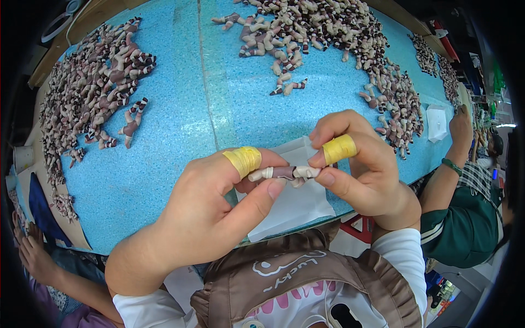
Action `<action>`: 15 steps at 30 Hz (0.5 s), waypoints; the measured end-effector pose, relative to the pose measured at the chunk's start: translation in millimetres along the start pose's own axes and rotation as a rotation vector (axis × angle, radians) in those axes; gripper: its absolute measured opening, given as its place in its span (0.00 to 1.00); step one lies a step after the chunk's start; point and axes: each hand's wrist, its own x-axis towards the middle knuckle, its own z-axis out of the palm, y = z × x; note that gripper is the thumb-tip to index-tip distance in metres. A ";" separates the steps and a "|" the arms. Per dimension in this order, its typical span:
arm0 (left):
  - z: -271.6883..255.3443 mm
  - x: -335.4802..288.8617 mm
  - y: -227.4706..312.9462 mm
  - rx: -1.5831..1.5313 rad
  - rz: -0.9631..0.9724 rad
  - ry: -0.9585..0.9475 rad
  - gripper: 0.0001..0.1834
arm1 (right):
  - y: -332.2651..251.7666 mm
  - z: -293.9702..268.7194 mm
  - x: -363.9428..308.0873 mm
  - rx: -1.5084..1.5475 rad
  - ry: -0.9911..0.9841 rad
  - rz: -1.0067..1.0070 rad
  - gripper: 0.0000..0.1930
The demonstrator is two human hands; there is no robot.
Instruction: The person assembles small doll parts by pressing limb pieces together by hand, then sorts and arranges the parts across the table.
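Both of my hands pinch one small figurine body (284, 172), cream and mauve, held sideways just above the table edge. My left hand (210, 199) grips its left end between thumb and index finger. At the other end, the thumb and fingers of my right hand (369, 169) are closed on it and partly hide it. Yellow tape wraps a finger on each hand. Beneath the hands lies a white paper sheet (301, 210) at the table's near edge.
The blue speckled table (164, 126) carries a heap of figurine bodies (98, 82) on the left and a long heap of small figurine parts (322, 27) at the back and right. A white paper (436, 123) lies far right. Other people's arms (459, 136) show on both sides.
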 end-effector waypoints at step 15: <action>1.4 6.0 -5.4 0.622 0.679 0.160 0.13 | 4.0 12.5 0.3 -0.156 -0.007 -0.202 0.11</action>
